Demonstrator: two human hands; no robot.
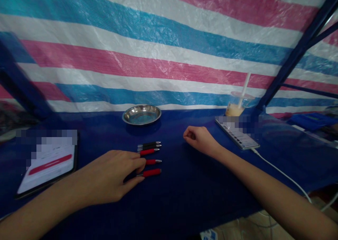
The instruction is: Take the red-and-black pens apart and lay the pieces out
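Striped plastic sheet (158, 63), red, white and blue, hangs behind everything. Blue table (179, 197) below it, dark blue frame bars (285, 67) at both sides. Left hand (113, 176) reaches in over the table, palm down, at the left ends of the red pens; thumb and forefinger a narrow gap apart, thumb tip at the nearest pen. Can't tell whether it pinches one. Right hand (199, 138) is curled into a loose fist, well apart from the pens, near the phone. Tablet-like device (50, 162), screen lit, left of the left forearm. Phone (237, 132) lies face up at right, white cable (282, 172) plugged in. Oval metal dish (142, 115) sits toward the table's back edge, beyond the pens. Clear cup (236, 108) with pale drink and straw (245, 85), just behind the phone. Smallest: three red pens (151, 172) and two black pens (150, 146), roughly parallel, mid-table, tips right; black ones farthest back.
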